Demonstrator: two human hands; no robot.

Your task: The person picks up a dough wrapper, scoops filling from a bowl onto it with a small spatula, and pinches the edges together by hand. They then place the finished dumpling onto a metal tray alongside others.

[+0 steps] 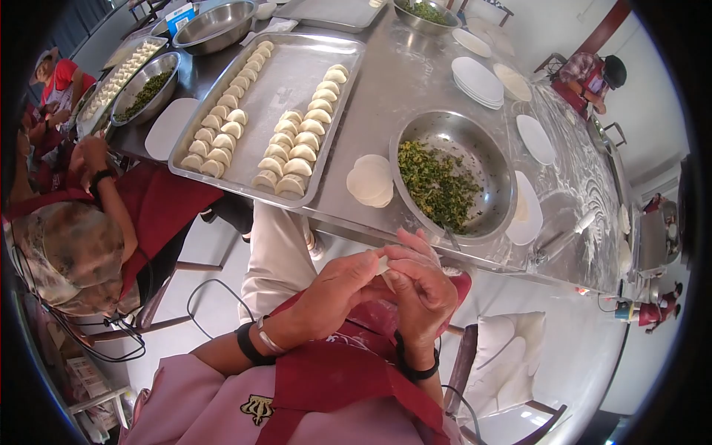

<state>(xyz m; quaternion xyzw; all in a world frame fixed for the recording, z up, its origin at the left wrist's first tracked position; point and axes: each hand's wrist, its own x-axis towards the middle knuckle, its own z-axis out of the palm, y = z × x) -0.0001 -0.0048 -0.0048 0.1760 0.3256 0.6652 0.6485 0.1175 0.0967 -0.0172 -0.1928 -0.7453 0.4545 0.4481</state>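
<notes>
Over my lap, just short of the table edge, both my hands are pinched together around a dumpling (383, 265); only a small pale piece of it shows. My left hand (343, 283) grips its left side, fingers closed. My right hand (421, 288) has thumb and fingers pressed on the other side. Ahead of them stands a steel bowl (504, 152) part full of chopped green filling (437, 185). Left of the bowl lies a stack of round dough wrappers (370, 181). A metal tray (259, 111) carries rows of folded dumplings (302, 151).
White plates (535, 139) and a plate stack (477, 80) stand on the floured steel table (378, 96). Another filling bowl (167, 65) is at the left. A co-worker in a camouflage cap (70, 248) sits close on my left. A cushioned chair (508, 356) is at the right.
</notes>
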